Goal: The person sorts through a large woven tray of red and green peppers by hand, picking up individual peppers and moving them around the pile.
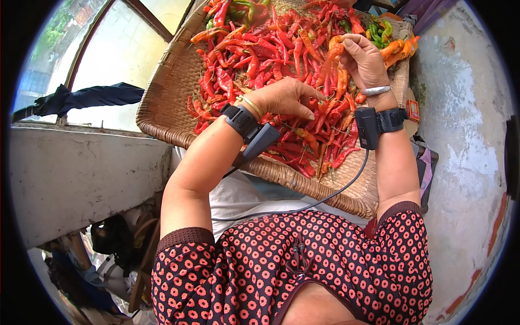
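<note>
A large shallow woven wicker basket (170, 81) lies before me, heaped with red chili peppers (260, 53). My right hand (361, 57), a silver bangle at its wrist, pinches an orange-red chili pepper (334, 50) between thumb and fingers above the heap's right side. My left hand (290, 97) is palm down, low over the middle of the heap, its thumb and fingers apart; whether its hidden fingertips touch peppers I cannot tell. Orange peppers (400, 50) and green peppers (380, 32) lie at the basket's upper right corner. More green peppers (254, 10) are at the top left.
A folded dark umbrella (93, 95) lies by the window, left of the basket. A worn plastered wall (459, 122) stands close on the right, with a small red box (412, 110) beside the basket. A black cable (325, 199) runs from my right wrist device across my lap. Part of another person's hand (345, 3) shows at the top.
</note>
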{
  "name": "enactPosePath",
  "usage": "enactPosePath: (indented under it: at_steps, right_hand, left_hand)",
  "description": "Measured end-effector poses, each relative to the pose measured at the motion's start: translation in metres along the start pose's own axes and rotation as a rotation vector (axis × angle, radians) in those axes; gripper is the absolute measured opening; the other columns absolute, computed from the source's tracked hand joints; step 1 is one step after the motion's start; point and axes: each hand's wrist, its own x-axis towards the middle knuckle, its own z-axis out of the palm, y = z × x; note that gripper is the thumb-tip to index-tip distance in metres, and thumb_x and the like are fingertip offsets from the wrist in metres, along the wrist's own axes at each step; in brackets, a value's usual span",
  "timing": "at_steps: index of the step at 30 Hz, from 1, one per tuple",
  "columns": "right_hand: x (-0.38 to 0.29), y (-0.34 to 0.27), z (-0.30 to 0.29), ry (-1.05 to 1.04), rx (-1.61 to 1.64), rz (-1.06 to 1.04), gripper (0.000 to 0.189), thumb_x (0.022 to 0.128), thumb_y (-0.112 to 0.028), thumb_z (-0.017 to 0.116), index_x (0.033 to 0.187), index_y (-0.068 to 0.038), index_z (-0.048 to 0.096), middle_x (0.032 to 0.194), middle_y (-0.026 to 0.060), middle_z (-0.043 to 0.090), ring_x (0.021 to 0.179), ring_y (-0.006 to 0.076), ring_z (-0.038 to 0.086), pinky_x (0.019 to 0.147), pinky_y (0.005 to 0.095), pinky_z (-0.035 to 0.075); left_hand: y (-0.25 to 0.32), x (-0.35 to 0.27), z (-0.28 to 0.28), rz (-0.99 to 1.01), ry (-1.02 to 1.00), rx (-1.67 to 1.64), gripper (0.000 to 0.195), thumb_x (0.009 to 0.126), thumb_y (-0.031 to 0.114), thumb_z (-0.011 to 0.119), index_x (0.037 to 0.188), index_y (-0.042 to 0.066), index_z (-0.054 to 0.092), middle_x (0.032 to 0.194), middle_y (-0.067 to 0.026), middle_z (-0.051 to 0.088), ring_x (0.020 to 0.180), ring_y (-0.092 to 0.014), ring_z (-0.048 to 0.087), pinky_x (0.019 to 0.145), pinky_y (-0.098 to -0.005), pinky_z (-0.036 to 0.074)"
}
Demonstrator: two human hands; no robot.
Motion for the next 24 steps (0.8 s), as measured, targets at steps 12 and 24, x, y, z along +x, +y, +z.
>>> enactPosePath:
  at_steps: [12,24]
  right_hand:
    - [0.011,0.008,-0.027,0.346,-0.214,-0.124,0.014,0.083,-0.018,0.06,0.092,-0.007,0.06,0.072,0.0006,0.061,0.058,0.0071,0.057,0.049,0.0189,0.045]
    - [0.01,0.0,-0.021,0.035,-0.406,0.287,0.011,0.083,-0.016,0.058,0.087,-0.006,0.059,0.065,-0.0029,0.056,0.052,0.0035,0.053,0.043,0.0165,0.041]
  left_hand:
    - [0.005,0.0,0.0,-0.036,-0.111,-0.09,0.016,0.076,0.016,0.064,0.084,0.003,0.062,0.069,0.0002,0.061,0.065,-0.006,0.054,0.062,-0.0236,0.044]
    - [0.008,-0.006,-0.008,-0.07,-0.09,-0.12,0.013,0.077,0.015,0.063,0.082,0.003,0.061,0.064,0.0028,0.055,0.062,-0.003,0.048,0.058,-0.0226,0.042]
